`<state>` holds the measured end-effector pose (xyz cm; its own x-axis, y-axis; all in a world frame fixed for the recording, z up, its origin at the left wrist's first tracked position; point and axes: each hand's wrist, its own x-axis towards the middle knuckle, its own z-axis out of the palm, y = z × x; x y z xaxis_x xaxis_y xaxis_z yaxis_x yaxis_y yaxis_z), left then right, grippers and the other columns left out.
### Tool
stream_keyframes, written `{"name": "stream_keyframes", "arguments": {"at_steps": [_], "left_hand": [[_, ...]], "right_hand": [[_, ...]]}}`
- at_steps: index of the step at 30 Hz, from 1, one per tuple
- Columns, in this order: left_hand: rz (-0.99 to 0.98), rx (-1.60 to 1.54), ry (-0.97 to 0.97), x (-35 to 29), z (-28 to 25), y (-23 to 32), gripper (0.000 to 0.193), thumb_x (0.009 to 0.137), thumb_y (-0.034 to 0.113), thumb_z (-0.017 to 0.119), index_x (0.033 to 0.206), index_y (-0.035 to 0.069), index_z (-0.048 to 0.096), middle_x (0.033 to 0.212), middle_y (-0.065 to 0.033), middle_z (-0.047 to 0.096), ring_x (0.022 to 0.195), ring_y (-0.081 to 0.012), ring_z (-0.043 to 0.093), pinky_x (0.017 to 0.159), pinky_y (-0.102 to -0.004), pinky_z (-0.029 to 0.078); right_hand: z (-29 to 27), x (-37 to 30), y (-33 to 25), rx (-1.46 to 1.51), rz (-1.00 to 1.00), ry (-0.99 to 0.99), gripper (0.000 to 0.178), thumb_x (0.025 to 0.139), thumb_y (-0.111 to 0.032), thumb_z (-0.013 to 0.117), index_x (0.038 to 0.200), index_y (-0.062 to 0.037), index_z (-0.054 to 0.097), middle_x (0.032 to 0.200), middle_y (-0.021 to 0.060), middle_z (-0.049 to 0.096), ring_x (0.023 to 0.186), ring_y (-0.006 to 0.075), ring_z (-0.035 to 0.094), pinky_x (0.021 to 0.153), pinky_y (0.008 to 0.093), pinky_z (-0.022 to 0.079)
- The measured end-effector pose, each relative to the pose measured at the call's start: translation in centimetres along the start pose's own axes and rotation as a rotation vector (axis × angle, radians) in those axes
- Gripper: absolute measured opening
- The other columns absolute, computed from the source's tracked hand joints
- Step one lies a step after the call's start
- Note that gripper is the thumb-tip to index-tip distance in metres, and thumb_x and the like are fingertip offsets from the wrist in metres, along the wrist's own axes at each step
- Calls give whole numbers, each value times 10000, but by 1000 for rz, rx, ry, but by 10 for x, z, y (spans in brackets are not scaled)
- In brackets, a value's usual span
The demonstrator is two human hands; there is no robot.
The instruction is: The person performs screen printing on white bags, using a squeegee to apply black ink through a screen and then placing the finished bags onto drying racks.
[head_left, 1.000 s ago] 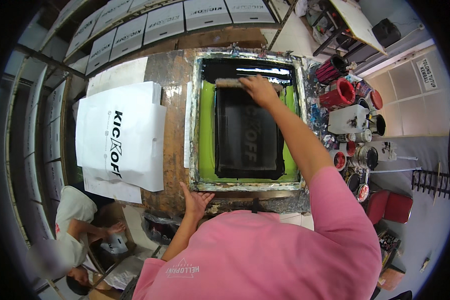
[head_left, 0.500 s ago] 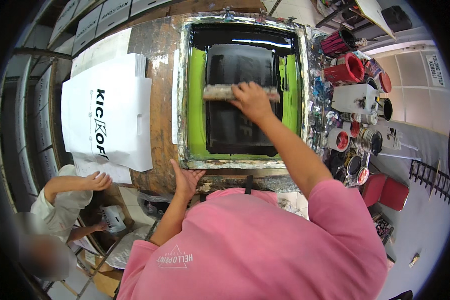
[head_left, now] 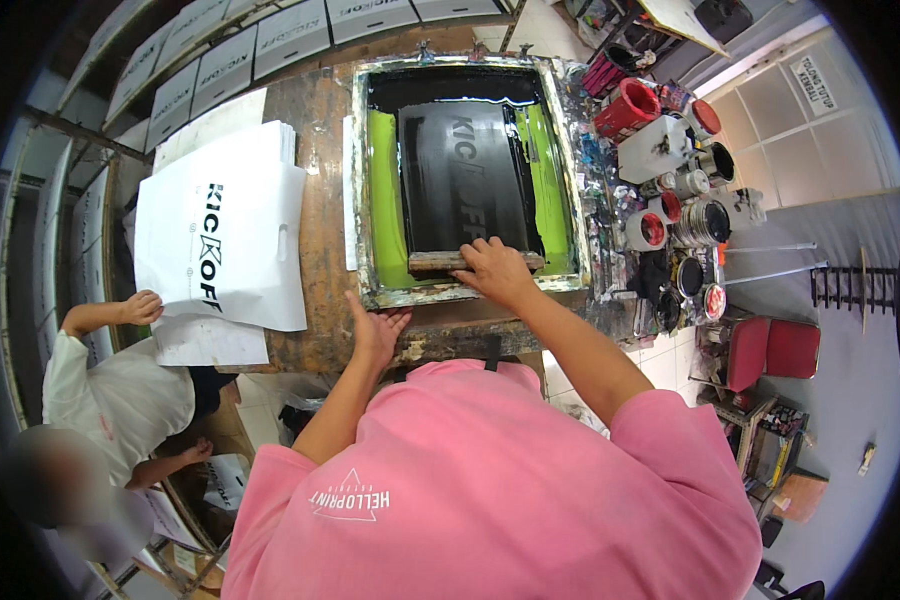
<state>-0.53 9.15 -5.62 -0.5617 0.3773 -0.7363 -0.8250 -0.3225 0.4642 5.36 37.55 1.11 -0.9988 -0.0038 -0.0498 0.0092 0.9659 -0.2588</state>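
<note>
A screen-printing frame [head_left: 363, 180] with a green mesh and a black inked middle lies on a worn wooden table [head_left: 322, 330]. My right hand [head_left: 497, 271] grips a wooden squeegee [head_left: 432, 262] lying across the near end of the screen. My left hand [head_left: 375, 327] rests flat, fingers spread, on the frame's near left corner and the table edge. Black ink covers the screen behind the squeegee.
A stack of white printed bags [head_left: 220, 235] lies left of the frame; a second person's hand [head_left: 142, 307] touches its near corner. Red and white paint cans and jars [head_left: 660, 170] crowd the table's right side. Printed white sheets [head_left: 220, 60] hang on racks behind.
My right hand has drawn the squeegee from the far end of the screen to the near end. The second person's hand has reached up to the stack of bags.
</note>
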Motion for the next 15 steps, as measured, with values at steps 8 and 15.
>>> {"name": "stream_keyframes", "arguments": {"at_steps": [8,15], "left_hand": [[120,52,-113,-49,24,21,1179,916,920,362,1592,-40,250,1437,-269,526,1334,-377,564,1155,-481,452],[489,124,-406,-114,81,83,871,1090,664,346,1572,-60,287,1470,-298,503,1400,-378,528,1188,-466,433]], "right_hand": [[-22,-40,-35,-174,-35,243,388,946,-388,714,1193,-95,651,1100,118,610,1101,309,584,1147,620,364],[-150,4,-60,-206,38,590,380,910,-411,670,1108,-87,668,1023,91,632,1018,283,591,1022,570,373]]}}
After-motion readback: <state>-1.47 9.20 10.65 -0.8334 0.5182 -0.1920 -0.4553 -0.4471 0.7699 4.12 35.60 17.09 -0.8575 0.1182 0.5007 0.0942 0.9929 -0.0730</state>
